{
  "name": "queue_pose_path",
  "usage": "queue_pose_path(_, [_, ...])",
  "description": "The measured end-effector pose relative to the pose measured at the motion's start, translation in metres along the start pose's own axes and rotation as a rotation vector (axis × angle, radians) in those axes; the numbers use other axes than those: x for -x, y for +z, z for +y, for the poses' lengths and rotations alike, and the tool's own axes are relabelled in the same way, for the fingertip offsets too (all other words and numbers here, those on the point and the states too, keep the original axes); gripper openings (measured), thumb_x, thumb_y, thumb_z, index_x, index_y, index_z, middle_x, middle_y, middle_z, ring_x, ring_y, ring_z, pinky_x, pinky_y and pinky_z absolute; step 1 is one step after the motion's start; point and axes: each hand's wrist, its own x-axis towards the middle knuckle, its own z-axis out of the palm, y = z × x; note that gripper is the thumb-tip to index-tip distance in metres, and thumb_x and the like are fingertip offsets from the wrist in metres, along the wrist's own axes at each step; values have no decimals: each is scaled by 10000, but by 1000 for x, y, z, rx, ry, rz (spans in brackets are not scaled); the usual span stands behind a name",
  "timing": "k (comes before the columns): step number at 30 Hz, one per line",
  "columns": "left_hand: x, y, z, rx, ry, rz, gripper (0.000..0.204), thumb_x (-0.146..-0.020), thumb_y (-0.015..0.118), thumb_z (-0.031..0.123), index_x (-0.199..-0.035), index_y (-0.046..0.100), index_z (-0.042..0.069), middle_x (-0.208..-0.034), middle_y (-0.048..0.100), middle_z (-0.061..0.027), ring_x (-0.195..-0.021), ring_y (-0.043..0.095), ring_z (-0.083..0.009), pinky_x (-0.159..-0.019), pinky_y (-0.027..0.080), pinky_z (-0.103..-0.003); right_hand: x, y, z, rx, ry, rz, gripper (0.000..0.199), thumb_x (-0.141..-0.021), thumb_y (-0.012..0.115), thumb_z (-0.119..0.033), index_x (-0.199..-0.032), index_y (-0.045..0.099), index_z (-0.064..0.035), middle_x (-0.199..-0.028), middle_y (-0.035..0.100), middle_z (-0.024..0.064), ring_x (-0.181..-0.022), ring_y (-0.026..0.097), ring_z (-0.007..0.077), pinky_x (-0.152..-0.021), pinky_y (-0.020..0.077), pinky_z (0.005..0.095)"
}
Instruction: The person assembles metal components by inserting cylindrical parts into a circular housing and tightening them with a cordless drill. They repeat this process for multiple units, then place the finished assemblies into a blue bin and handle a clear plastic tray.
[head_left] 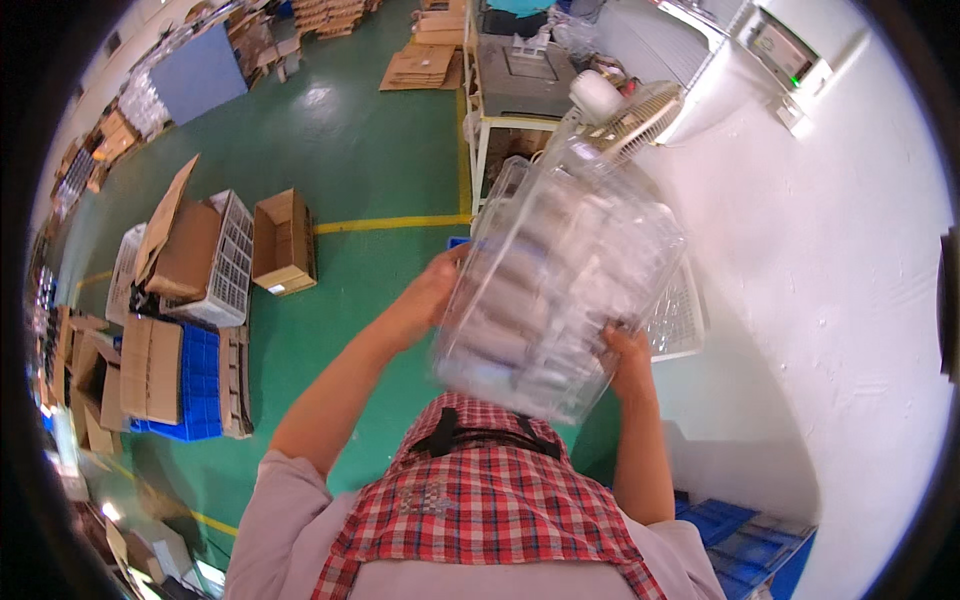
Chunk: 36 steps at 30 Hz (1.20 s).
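Note:
A large clear plastic tray (560, 270), smeared by motion, is held tilted in front of my body. My left hand (437, 287) grips its left edge, and my right hand (628, 352) grips the lower right side. Through its see-through walls I make out whitish and brownish shapes, but cannot tell whether they are compartments, contents or things behind. Partly hidden behind the tray stands a white plastic basket (682, 318). Another clear plastic piece (512, 178) shows by the tray's upper left corner.
Beyond the tray are a fan (645, 115) and a workbench (520, 85). To the left, on a green floor, stand an open cardboard box (284, 240), a white crate (233, 265) and a blue crate (200, 380). A white wall (830, 270) rises on the right, with blue crates (745, 545) low beside it.

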Motion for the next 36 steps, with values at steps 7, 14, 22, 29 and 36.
queue_pose_path(7, [-23,-15,-53,-288,244,114,1010,-872,567,637,-1557,61,94,-1565,209,-208,-1421,283,-343,-1141,287,-475,12,38,-2,202,-26,-29,796,-795,551,25,-1500,195,-67,-1344,485,183,-1150,576,337,-915,532,453])
queue_pose_path(14, [-16,9,-27,-504,152,115,1185,-759,799,408,-1554,-10,67,-1569,196,-206,-1377,340,-342,-1118,325,-466,-25,27,-36,351,-176,13,733,-798,544,27,-1471,257,-16,-1335,509,143,-1077,608,282,-934,507,378])
queue_pose_path(22, [-69,32,-50,-38,106,375,898,-807,748,156,-1535,224,101,-1355,476,-112,-1027,580,-196,-881,518,-360,-88,-14,-36,530,-101,61,770,-865,696,-107,-1474,241,17,-1318,505,183,-1045,602,220,-900,479,324])
queue_pose_path(29, [-110,59,-88,-209,33,398,833,-786,801,170,-1445,317,16,-1365,459,-139,-1158,555,-227,-950,497,-373,-93,-32,-64,763,-311,-22,716,-899,664,-105,-1493,284,15,-1301,545,200,-1054,603,223,-920,473,317])
queue_pose_path(36, [-127,57,-82,-174,15,565,573,-792,763,81,-1270,457,2,-1110,628,-145,-888,666,-250,-797,581,-420,-123,-29,-63,436,-307,-134,719,-901,656,-155,-1495,288,17,-1482,395,245,-1310,466,357,-1062,388,377])
